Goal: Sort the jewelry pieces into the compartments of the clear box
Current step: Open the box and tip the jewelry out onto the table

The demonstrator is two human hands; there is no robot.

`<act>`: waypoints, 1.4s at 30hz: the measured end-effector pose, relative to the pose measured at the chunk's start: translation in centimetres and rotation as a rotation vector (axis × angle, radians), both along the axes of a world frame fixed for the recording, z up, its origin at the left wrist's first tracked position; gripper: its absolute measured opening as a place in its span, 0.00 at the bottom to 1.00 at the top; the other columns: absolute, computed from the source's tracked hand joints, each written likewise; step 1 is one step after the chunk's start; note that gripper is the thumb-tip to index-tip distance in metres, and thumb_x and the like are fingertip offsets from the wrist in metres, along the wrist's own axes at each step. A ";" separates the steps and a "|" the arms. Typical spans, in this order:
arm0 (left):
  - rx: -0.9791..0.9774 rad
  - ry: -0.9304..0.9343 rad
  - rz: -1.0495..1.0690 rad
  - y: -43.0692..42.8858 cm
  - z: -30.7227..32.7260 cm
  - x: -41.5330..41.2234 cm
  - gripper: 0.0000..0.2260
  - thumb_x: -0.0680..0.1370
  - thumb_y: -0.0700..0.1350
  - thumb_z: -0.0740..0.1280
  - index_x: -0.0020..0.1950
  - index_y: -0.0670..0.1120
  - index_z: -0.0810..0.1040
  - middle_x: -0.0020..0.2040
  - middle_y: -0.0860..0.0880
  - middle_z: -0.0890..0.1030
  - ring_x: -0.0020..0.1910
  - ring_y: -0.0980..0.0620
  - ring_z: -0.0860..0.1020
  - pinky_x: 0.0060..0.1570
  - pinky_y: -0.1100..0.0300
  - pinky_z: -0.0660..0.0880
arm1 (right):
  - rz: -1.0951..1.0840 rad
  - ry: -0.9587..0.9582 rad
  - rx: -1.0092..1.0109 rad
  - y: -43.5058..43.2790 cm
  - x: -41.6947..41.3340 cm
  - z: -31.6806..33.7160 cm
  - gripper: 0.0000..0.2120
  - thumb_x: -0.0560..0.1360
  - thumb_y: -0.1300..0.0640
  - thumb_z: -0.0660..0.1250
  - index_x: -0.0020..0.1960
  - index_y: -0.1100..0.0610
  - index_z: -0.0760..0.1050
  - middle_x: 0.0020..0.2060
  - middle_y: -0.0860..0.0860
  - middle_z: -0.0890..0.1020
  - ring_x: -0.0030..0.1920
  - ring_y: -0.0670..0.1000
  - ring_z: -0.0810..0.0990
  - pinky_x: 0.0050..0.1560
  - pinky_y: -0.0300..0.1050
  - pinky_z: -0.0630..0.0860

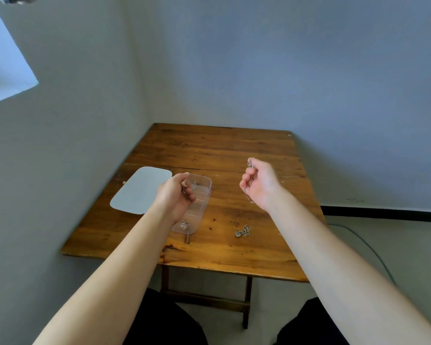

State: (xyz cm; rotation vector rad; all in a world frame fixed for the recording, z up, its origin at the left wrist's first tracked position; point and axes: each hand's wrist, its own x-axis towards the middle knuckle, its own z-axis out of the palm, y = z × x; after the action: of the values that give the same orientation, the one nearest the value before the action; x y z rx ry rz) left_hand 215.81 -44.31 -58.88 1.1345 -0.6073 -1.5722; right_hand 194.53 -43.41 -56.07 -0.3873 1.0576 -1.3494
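Note:
The clear box (202, 195) lies on the wooden table (234, 150), divided into compartments. A small jewelry piece (184, 223) rests in its nearest compartment. My left hand (176, 195) hovers over the box's left side, fingers curled around a small chain piece (186, 195). My right hand (259, 184) is raised to the right of the box, pinching a silver jewelry piece (250, 163) at its fingertips; a thin strand seems to hang below the wrist. A pile of silver chain and rings (243, 231) lies loose on the table near the front right.
The box's pale grey lid (139, 190) lies flat left of the box. The table stands in a corner, walls at its left and back. A cable (363, 245) runs over the floor at the right. My knees are under the table's front edge.

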 end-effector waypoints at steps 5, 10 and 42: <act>0.001 -0.052 -0.179 0.0 -0.6 -5.6 0.07 0.81 0.46 0.61 0.46 0.47 0.75 0.33 0.51 0.70 0.32 0.53 0.69 0.35 0.58 0.68 | -0.077 0.034 -0.013 0.1 -4.6 0.0 0.06 0.79 0.53 0.63 0.45 0.53 0.75 0.28 0.47 0.70 0.27 0.46 0.67 0.28 0.39 0.65; 0.028 -0.167 -0.309 -0.5 -2.2 -10.6 0.11 0.80 0.53 0.61 0.49 0.47 0.78 0.35 0.51 0.77 0.36 0.52 0.75 0.41 0.54 0.69 | -0.133 0.235 0.067 0.1 -8.4 -1.8 0.07 0.80 0.52 0.63 0.50 0.53 0.78 0.34 0.48 0.77 0.33 0.46 0.72 0.34 0.40 0.71; -0.727 -1.634 0.011 3.5 -5.3 5.7 0.09 0.82 0.47 0.62 0.50 0.47 0.81 0.44 0.50 0.82 0.42 0.52 0.76 0.37 0.57 0.74 | 0.390 1.226 -0.358 2.9 2.3 -5.7 0.13 0.80 0.56 0.62 0.62 0.48 0.79 0.58 0.45 0.81 0.55 0.48 0.80 0.56 0.49 0.79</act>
State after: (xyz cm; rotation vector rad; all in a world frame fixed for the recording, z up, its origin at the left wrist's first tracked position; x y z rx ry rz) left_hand 221.53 -40.85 -64.20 1.5898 -1.9634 0.0247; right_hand 196.81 -40.47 -61.72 -1.7347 1.5741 -0.8674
